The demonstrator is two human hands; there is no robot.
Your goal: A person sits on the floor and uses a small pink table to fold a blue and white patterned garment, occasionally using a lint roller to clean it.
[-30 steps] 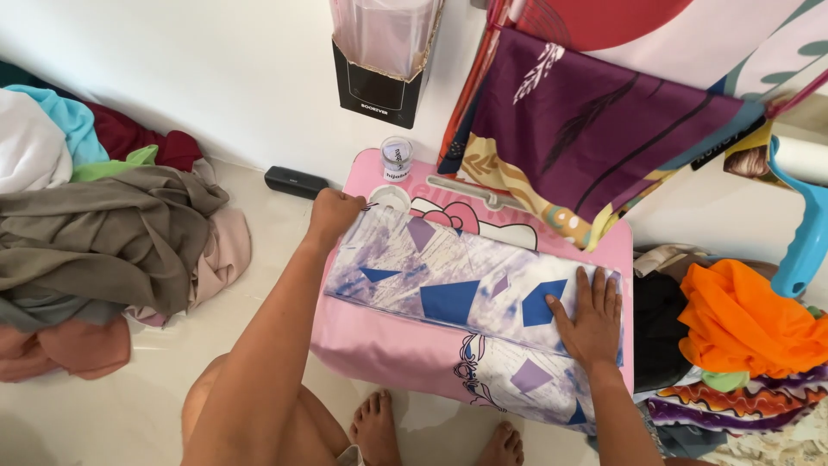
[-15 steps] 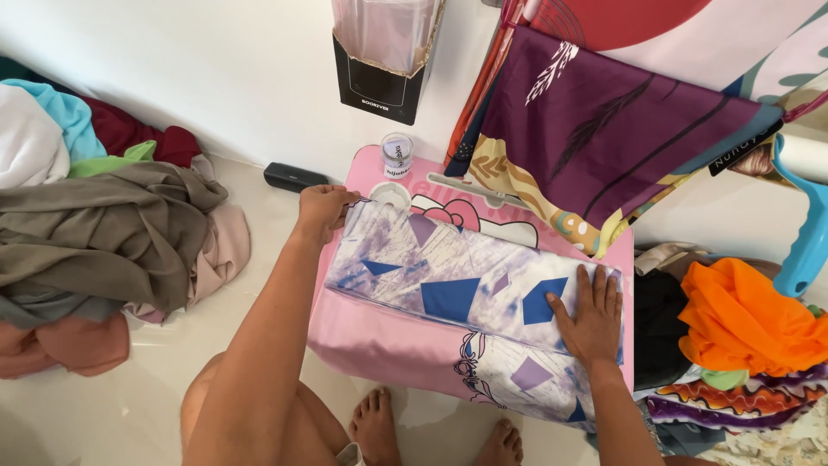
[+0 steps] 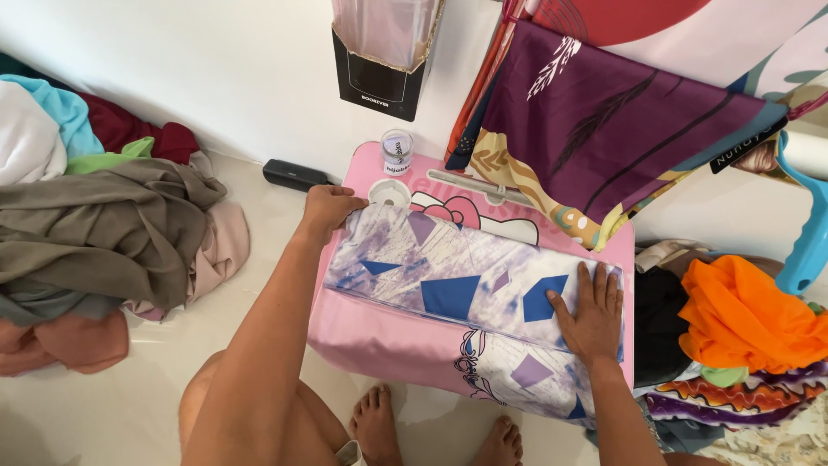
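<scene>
At the far left a heap of clothes [image 3: 103, 233] lies on the pale floor [image 3: 129, 406] — grey-brown, peach, white, turquoise and dark red cloth piled together, well apart from the fingers of either hand. Nearer, just beyond the left knuckles, a small black box-shaped object [image 3: 296, 174] rests on the floor by the wall.

The left hand [image 3: 330, 210] is clenched on the far left corner of a folded scarf [image 3: 448, 276], white and lilac with blue and purple angular patches; its fingers curl around the cloth edge. Just beside those fingertips, toward the wall, sits a round white lid-like disc [image 3: 389, 193], and a little farther on a small clear jar [image 3: 397, 152] stands upright. Above that, against the wall, is a black carton [image 3: 379, 82] holding clear plastic sleeves.

The scarf lies stretched between the two hands on a pink low table [image 3: 379, 332] with a cartoon cat print, and one layer hangs over the table's near edge below the right wrist.

The right hand [image 3: 592, 315] lies flat on the right end of the scarf, fingers released, spread and pointing away from the person, palm pressing the cloth onto the table. Beyond those fingertips hang patterned cloths [image 3: 604, 129] — a purple one with feather shapes in front. Right of the fingers lies an orange garment [image 3: 746, 324] on more bright fabrics, with a light blue plastic handle [image 3: 806, 246] above it. The person's bare feet [image 3: 431, 436] show below the table.
</scene>
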